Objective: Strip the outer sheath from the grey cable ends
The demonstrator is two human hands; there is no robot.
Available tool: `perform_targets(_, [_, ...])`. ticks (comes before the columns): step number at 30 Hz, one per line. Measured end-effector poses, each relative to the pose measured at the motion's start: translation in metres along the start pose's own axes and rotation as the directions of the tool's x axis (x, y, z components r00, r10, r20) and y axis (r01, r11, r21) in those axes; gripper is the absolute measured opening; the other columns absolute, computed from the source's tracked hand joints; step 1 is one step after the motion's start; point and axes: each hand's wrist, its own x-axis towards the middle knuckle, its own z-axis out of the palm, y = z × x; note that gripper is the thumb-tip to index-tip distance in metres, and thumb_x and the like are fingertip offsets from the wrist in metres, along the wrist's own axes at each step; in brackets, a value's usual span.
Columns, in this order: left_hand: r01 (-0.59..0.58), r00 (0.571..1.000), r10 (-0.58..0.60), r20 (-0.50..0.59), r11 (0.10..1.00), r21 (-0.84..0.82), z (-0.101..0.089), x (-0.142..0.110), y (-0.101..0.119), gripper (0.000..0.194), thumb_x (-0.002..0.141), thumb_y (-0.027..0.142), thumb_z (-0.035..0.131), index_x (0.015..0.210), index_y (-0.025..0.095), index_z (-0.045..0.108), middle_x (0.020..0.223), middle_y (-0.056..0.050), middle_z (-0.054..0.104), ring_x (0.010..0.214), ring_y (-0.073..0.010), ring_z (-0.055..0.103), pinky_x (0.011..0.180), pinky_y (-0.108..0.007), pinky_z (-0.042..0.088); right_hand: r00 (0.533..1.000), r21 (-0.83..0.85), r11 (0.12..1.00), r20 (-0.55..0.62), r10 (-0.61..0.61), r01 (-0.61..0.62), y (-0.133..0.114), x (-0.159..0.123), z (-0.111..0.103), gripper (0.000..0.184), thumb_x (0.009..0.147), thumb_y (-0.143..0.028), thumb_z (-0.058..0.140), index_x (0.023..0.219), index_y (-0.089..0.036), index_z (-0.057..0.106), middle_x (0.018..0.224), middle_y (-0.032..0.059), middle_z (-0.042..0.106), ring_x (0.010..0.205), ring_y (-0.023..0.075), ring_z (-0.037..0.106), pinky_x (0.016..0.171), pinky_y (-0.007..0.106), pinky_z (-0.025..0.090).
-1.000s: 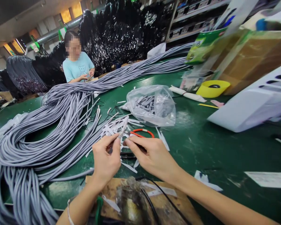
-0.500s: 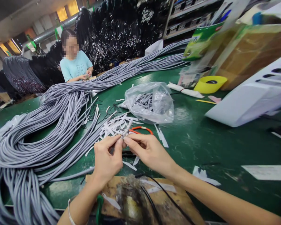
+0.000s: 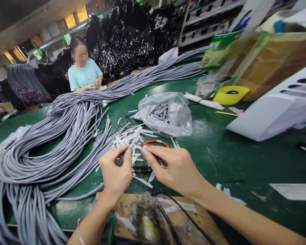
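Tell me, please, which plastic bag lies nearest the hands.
The clear bag of grey pieces, just beyond the right hand; the bag at far left lies past the cables.

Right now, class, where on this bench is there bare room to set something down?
The widest bare green tabletop lies between the clear bag, white slotted rack and right hand. A narrower strip separates the bag from the gray cables. Beyond that hand and the left hand it is crowded: white scraps, cable ends, an orange handle.

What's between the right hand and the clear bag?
In the head view, the orange handle and white strips lie between the right hand and the clear bag.
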Motion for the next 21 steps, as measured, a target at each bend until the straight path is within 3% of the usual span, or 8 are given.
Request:
perform_targets(4, [-0.019, 1.000, 0.019, 0.001, 1.000, -0.010, -0.0004, -0.0008, 0.0011, 0.018, 0.077, 0.022, 0.055, 0.080, 0.013, 0.070, 0.068, -0.005, 0.065, 0.056, -0.0112, 0.055, 0.049, -0.020, 0.042, 0.998, 0.021, 0.999, -0.047, -0.028, 0.029, -0.0001, 0.0011, -0.0029, 0.026, 0.085, -0.017, 0.043, 0.066, -0.016, 0.062, 0.058, 0.0038, 0.066, 0.047, 0.0125, 0.059, 0.051, 0.022, 0.042])
perform_targets(14, [-0.049, 0.998, 0.049, 0.039, 0.999, -0.006, -0.0002, -0.0018, 0.0037, 0.020, 0.078, 0.022, 0.055, 0.082, 0.010, 0.070, 0.069, -0.007, 0.065, 0.058, -0.0113, 0.055, 0.050, -0.020, 0.042, 0.999, 0.106, 0.994, 0.017, 0.032, -0.033, 0.0013, 0.0020, -0.0006, 0.030, 0.085, -0.019, 0.043, 0.061, -0.016, 0.059, 0.052, 0.0027, 0.061, 0.046, 0.0115, 0.055, 0.049, 0.022, 0.038])
perform_targets(17, [-0.086, 0.995, 0.085, 0.048, 0.996, 0.010, -0.0004, -0.0021, 0.0023, 0.018, 0.077, 0.021, 0.056, 0.085, 0.013, 0.070, 0.070, -0.006, 0.065, 0.059, -0.0118, 0.056, 0.051, -0.021, 0.043, 0.991, 0.209, 0.971, 0.089, 0.102, -0.119, -0.0006, 0.0037, -0.0024, 0.033, 0.085, -0.022, 0.041, 0.057, -0.015, 0.057, 0.047, 0.0005, 0.054, 0.042, 0.0087, 0.047, 0.045, 0.020, 0.035])
perform_targets(21, [-0.178, 0.984, 0.177, 0.019, 0.982, 0.058, -0.0007, -0.0024, 0.0012, 0.018, 0.076, 0.018, 0.058, 0.088, 0.015, 0.070, 0.066, -0.004, 0.064, 0.055, -0.0106, 0.053, 0.050, -0.021, 0.042, 0.941, 0.355, 0.880, 0.239, 0.241, -0.316, -0.0024, 0.0058, -0.0018, 0.036, 0.085, -0.027, 0.040, 0.055, -0.015, 0.054, 0.042, -0.0022, 0.047, 0.037, 0.0073, 0.038, 0.037, 0.020, 0.029])
